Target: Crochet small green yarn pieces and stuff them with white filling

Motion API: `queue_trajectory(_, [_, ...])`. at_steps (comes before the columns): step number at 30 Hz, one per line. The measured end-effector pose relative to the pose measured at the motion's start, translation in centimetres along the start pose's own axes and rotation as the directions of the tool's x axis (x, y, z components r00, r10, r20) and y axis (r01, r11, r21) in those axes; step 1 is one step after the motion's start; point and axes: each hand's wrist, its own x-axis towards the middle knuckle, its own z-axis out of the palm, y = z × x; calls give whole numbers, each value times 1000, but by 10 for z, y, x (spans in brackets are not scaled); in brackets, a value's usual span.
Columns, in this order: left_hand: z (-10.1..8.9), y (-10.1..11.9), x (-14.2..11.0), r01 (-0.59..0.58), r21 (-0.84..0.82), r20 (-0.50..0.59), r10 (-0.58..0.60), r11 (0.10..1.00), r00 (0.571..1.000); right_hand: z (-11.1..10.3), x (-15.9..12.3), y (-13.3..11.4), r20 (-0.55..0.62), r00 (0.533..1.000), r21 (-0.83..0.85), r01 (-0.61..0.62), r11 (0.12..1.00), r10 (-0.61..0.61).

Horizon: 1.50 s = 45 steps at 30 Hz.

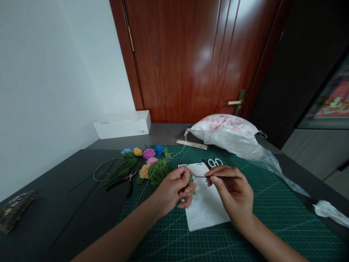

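Left hand (173,191) pinches small green crochet piece (191,178), right hand (229,191) holds steel crochet hook (209,177) tip against it, both over spiral notepad (204,203), scissors (215,162) just past notepad.

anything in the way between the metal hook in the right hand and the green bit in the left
Nothing visible. The thin metal hook in the right hand reaches the small green crochet piece in the left hand directly, passing above the white notepaper.

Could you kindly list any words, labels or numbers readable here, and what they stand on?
Nothing is legible.
Pink characters on the white plastic bag are too blurred to read.
The small label on the white box and the markings on the green cutting mat are too small.
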Motion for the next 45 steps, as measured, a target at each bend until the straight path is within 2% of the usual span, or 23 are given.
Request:
queue_trajectory(5, [2, 1, -1, 9, 15, 15, -9, 1000, 1000, 1, 0, -2, 19, 1000, -18, 13, 1000, -13])
queue_trajectory(12, [6, 0, -2, 3, 45, 53, -5, 999, 999, 4, -1, -2, 138, 983, -81, 130, 988, -118])
queue_trajectory(17, [3, 2, 0, -13, 52, 2, 13, 999, 1000, 0, 0, 1, 42, 997, -99, 66, 993, -62])
queue_trajectory(22, [3, 5, -1, -21, 54, -28, 23, 998, 999, -2, 0, -1, -21, 1000, -23, 11, 1000, -11])
queue_trajectory(30, [1, 2, -1, -15, 60, 3, 15, 998, 1000, -1, -2, -2, 38, 998, -21, 48, 999, -47])
queue_trajectory(36, [2, 3, -2, -12, 64, 2, 12, 998, 1000, -1, 0, -6, 27, 996, -43, 90, 995, -89])
queue_trajectory(41, [5, 4, -3, 1, 79, -5, -1, 997, 1000, 0, 0, -6, 52, 996, -69, 77, 995, -74])
queue_trajectory(45, [5, 2, -2, 0, 112, 27, -3, 994, 1000, 1, 2, -6, 131, 983, -111, 145, 983, -130])
